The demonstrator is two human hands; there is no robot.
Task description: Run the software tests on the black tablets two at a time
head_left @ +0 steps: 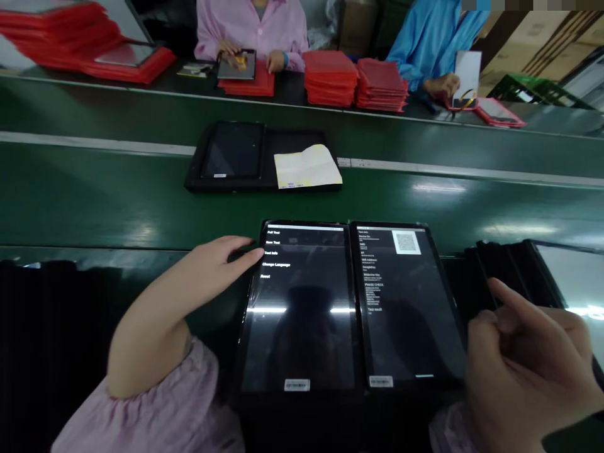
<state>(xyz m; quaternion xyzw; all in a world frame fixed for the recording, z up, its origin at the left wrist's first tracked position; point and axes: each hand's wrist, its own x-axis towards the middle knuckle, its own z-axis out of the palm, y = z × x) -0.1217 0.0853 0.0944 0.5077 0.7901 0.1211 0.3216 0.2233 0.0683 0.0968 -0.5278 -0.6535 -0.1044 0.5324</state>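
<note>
Head view: two slate tablets side by side, both upright to the wearer, screens lit, lying near the front of the green bench. Left hand is at the upper left edge of the left tablet, thumb tip beside "Test Info", thumb and forefinger slightly apart, clamped on nothing. Right hand is just beside the right tablet; forefinger out, thumb apart from it, other fingers curled, nothing seen in its grasp. Handling, my judgement: a light, flat fingertip serves best on the menu, one line at a time, since the rows sit close and a sloppy touch could catch a neighbour. Best to steady the tablet by its rim, keep the palm off the glass, and avoid nudging one slab into the other. Looks: thin, black, glossy, dark bezels. Left screen carries a short white menu, including "Full Test" and "Change Language", with bright bands of reflected light across it. Right screen shows small text, mostly too fine to read, and a QR code near the top. Barcode labels sit along the lower edges.
</note>
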